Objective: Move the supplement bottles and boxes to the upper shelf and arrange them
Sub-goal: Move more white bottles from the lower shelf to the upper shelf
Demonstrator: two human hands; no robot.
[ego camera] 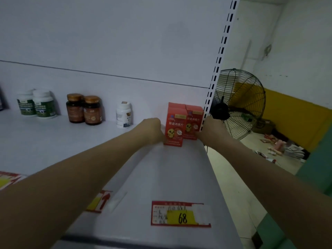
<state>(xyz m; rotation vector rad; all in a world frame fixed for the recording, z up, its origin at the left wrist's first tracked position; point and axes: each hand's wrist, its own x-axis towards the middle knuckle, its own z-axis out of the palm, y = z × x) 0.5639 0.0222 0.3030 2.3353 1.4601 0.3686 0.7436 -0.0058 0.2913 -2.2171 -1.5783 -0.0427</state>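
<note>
1. Nearest the camera, well in front of the front red box (173, 131), a red price tag (180, 213) marked 68 is stuck on the edge of the white shelf (53, 141). A second, yellow and red tag (98, 202) sits to the left of the first.
2. Both bare forearms reach forward over the shelf towards that box.
3. The left hand (152, 127) touches the box's left side. Only its back shows, so I cannot tell whether the fingers are curled round the box or just pressed against it.
4. The front red box stands upright on the shelf, near the right end.
5. A second red box (195, 121) stands upright, touching the first on its right and set a little further back.
6. The right hand (209, 130) rests against the outer side of that second box. Its fingers are blurred and hidden, so I cannot tell its grip.
7. Further back and left of the front box stands a small white bottle (124, 115). Farther left are two amber bottles (83, 109), then two white bottles with green labels (36, 105), all upright.
8. Right of the boxes rises a slotted upright (221, 49). Beyond it stands a black fan (237, 105), with litter (276, 146) on the floor.
</note>
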